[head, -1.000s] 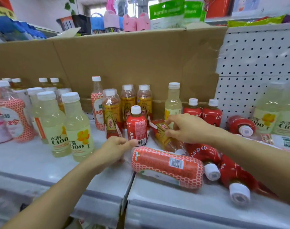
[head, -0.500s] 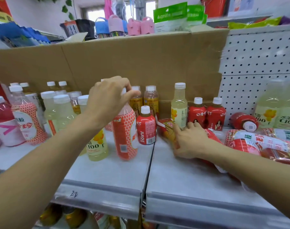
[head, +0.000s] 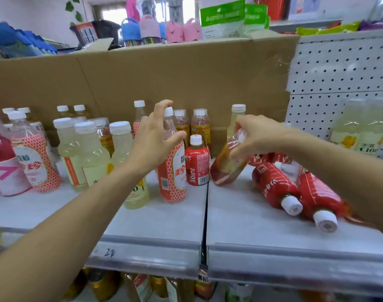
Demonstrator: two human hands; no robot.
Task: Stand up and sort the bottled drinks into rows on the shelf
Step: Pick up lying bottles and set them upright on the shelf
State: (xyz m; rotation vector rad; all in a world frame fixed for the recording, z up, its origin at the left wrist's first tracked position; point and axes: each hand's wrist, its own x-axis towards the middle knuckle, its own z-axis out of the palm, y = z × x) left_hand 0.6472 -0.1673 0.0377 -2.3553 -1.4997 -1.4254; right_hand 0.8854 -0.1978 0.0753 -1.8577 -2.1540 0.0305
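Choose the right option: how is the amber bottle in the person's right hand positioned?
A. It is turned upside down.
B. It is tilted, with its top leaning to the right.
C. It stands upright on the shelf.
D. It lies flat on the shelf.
B: the right hand grips the amber bottle near its top, and the bottle's body slants down to the left toward the shelf.

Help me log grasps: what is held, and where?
Right hand grips the tilted amber bottle by its top. Left hand, open by the orange-netted bottle, holds nothing.
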